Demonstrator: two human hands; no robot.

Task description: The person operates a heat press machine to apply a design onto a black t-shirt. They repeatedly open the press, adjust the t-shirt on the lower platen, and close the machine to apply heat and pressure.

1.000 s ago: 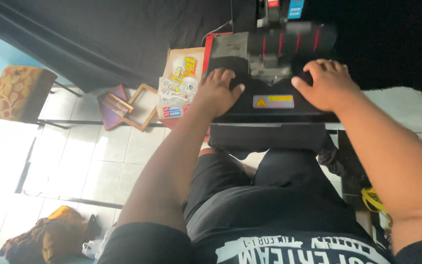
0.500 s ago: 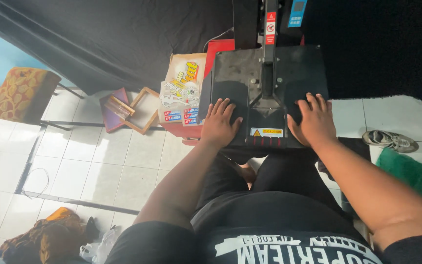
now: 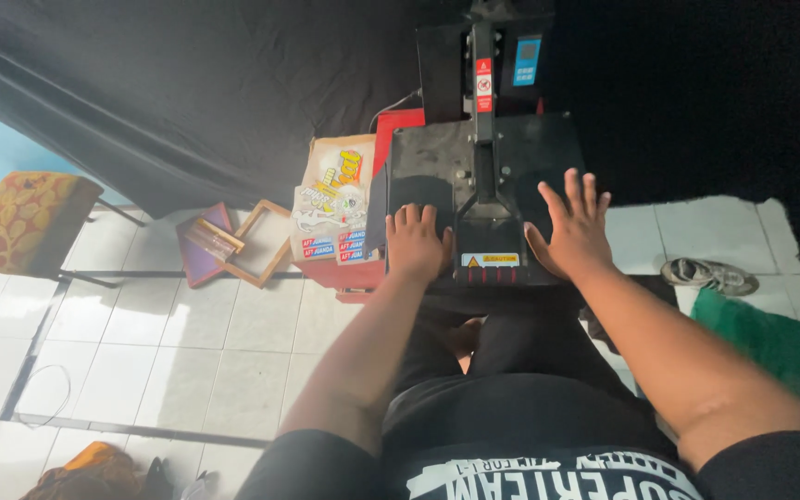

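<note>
Hands [image 3: 416,243] [image 3: 573,227] flat on heat press [image 3: 437,167]; press top cut off.

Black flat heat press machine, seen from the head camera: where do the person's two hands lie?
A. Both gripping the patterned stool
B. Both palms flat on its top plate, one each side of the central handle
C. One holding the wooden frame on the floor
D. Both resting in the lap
B: the left hand and the right hand lie palm-down on the black flat heat press machine, either side of its central handle.
</note>
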